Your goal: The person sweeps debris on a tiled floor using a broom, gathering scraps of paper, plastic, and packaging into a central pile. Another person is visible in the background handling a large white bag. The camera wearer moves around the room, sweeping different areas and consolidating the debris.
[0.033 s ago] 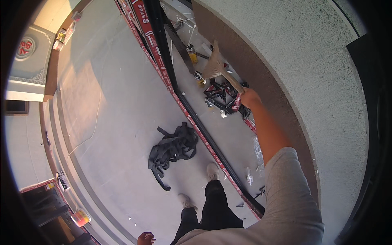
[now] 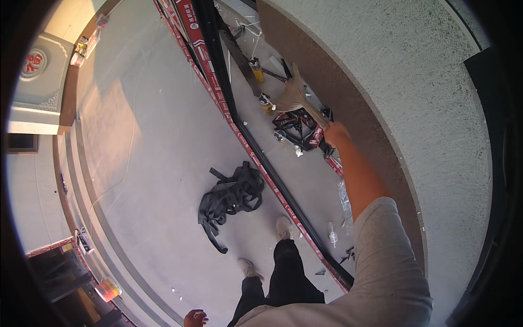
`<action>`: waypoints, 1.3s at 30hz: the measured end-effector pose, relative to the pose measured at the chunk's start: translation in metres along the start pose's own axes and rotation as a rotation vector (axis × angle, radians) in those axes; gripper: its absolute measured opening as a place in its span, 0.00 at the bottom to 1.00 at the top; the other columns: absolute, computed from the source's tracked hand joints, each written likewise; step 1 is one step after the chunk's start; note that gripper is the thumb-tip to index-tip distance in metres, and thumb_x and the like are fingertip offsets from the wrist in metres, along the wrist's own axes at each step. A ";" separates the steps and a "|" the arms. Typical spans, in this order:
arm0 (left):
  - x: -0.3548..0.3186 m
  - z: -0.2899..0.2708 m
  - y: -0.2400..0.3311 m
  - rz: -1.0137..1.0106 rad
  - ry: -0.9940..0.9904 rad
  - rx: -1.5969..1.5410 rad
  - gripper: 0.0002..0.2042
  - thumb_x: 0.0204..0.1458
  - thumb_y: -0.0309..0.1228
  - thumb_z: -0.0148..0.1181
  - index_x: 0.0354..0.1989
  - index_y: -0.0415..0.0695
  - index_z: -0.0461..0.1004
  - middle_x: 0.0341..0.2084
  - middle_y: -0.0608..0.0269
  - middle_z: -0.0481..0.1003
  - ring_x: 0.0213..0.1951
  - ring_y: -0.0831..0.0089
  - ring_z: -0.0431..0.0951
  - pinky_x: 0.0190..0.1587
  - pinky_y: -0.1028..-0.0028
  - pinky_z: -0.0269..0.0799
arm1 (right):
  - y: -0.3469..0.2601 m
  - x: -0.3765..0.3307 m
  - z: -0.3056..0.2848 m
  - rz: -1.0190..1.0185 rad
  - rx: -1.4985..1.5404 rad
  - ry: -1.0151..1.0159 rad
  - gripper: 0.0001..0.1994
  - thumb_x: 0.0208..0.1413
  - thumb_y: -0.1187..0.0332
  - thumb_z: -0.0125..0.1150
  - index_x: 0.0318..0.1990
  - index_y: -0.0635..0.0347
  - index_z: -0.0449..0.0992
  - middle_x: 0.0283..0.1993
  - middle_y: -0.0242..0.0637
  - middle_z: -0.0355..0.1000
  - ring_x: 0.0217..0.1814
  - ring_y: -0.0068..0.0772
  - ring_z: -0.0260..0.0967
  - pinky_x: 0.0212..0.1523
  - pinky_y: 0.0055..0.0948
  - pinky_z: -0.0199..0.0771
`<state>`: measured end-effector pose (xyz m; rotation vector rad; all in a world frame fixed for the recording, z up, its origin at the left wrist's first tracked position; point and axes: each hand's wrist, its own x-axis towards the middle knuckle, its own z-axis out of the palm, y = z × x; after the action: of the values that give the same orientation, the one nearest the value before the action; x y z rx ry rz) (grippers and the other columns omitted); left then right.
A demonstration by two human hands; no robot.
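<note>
My right hand (image 2: 336, 134), on the outstretched right arm, is closed round the handle of a tan hand broom (image 2: 292, 98). The fan-shaped head of the broom points away from me, just above a heap of black and red strip scraps (image 2: 299, 128). Two yellow spray cans, one upright can (image 2: 256, 71) and a nearer can (image 2: 266, 103), stand to the left of the broom head. At the bottom edge my left hand (image 2: 195, 318) hangs low with its fingers curled in; whatever may be inside them is hidden.
A long black frame bar (image 2: 256, 144) with red-and-white tape runs diagonally between my feet and the scraps. Tangled black strapping (image 2: 231, 196) lies on the floor left of it. A clear bottle (image 2: 333, 233) lies to the right. A curved wall (image 2: 414, 98) borders the right side.
My right hand has shifted slightly right and nearer, and the broom head has swung a little to the right. My left hand looks unchanged.
</note>
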<state>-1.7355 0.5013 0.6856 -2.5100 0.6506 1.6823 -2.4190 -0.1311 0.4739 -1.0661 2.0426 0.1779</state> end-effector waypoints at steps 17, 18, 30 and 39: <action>-0.014 0.036 0.153 -0.097 -0.016 -0.167 0.10 0.56 0.26 0.55 0.44 0.35 0.74 0.33 0.57 0.78 0.32 0.70 0.81 0.31 0.73 0.76 | 0.425 -0.392 0.142 0.423 -0.217 0.095 0.20 0.58 0.61 0.51 0.54 0.63 0.75 0.47 0.52 0.78 0.49 0.54 0.77 0.52 0.46 0.77; -0.009 0.038 0.158 -0.080 -0.029 -0.155 0.11 0.56 0.26 0.54 0.45 0.35 0.74 0.33 0.57 0.78 0.32 0.70 0.81 0.31 0.73 0.76 | 0.440 -0.410 0.140 0.527 -0.196 -0.026 0.19 0.58 0.62 0.52 0.52 0.64 0.76 0.44 0.51 0.79 0.47 0.53 0.78 0.49 0.45 0.79; 0.015 0.032 0.164 0.071 -0.126 -0.095 0.12 0.57 0.28 0.54 0.46 0.35 0.75 0.33 0.57 0.78 0.31 0.69 0.81 0.30 0.73 0.75 | 0.384 -0.543 0.089 0.547 -0.094 0.106 0.21 0.59 0.59 0.53 0.56 0.58 0.75 0.51 0.53 0.77 0.54 0.54 0.75 0.55 0.48 0.75; 0.037 -0.012 0.139 0.142 -0.201 0.041 0.13 0.58 0.30 0.54 0.47 0.35 0.73 0.32 0.57 0.77 0.30 0.68 0.81 0.29 0.72 0.75 | 0.286 -0.413 0.180 0.479 0.367 0.089 0.17 0.58 0.59 0.50 0.50 0.53 0.78 0.43 0.50 0.79 0.45 0.54 0.77 0.48 0.45 0.77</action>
<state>-1.7641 0.3603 0.6831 -2.2756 0.8502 1.9138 -2.3927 0.3909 0.5838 -0.3579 2.2706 -0.0064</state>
